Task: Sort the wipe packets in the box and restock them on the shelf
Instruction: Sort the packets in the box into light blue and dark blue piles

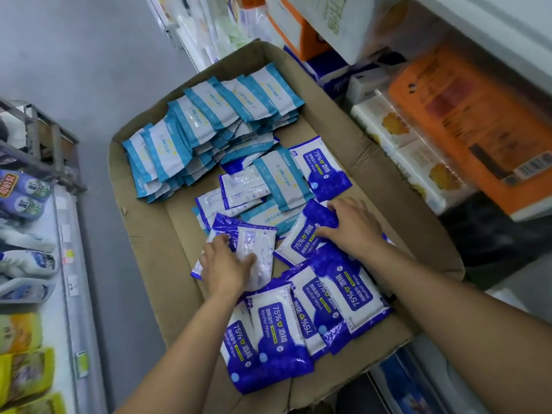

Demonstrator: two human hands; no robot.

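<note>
Aisle clutter beside the work
Orange cartons [466, 121] stacked right; bottles [27, 264] and yellow pouches [24, 375] lining left display; grey floor [74, 55] beyond

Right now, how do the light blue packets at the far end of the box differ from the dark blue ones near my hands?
The light blue packets lie in tidy overlapping rows; the dark blue packets lie jumbled at mixed angles. The light blue ones have pale striped fronts, the dark blue ones bold "75%" labels. Neither hand touches the light blue; both touch the dark blue. Both kinds are flat pouches in one cardboard box.
</note>
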